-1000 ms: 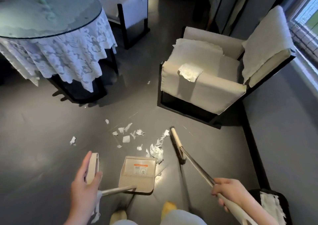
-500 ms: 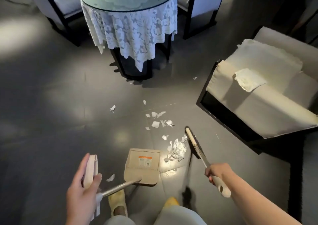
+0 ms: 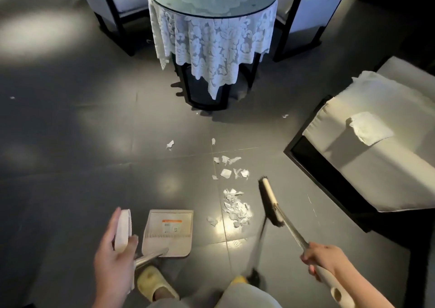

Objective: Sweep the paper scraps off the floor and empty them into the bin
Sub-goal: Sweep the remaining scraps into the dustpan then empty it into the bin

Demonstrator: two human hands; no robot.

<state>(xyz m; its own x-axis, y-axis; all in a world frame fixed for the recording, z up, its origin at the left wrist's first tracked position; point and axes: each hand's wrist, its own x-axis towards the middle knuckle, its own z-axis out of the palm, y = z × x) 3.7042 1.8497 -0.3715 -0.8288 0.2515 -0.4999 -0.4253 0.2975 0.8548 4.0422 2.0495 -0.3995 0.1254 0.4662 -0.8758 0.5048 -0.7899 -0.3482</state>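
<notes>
White paper scraps lie on the dark tiled floor: a dense pile [image 3: 236, 207] and looser pieces [image 3: 231, 167] farther off, plus a stray scrap [image 3: 170, 144] to the left. A beige dustpan [image 3: 169, 231] sits flat on the floor left of the pile. My left hand [image 3: 115, 258] grips the pale top of its long metal handle. My right hand [image 3: 323, 258] grips the broom handle. The broom head [image 3: 270, 204] rests on the floor just right of the pile. No bin is in view.
A round glass table with a lace cloth [image 3: 211, 37] stands ahead. A cream armchair [image 3: 376, 147] on a black frame is close on the right. Two more chairs [image 3: 120, 4] stand behind the table. My yellow slippers [image 3: 153, 284] are beside the dustpan.
My view has swung left, so the table now sits centred. The broom head has come nearer to me along the right side of the scrap pile. The dustpan has stayed put.
</notes>
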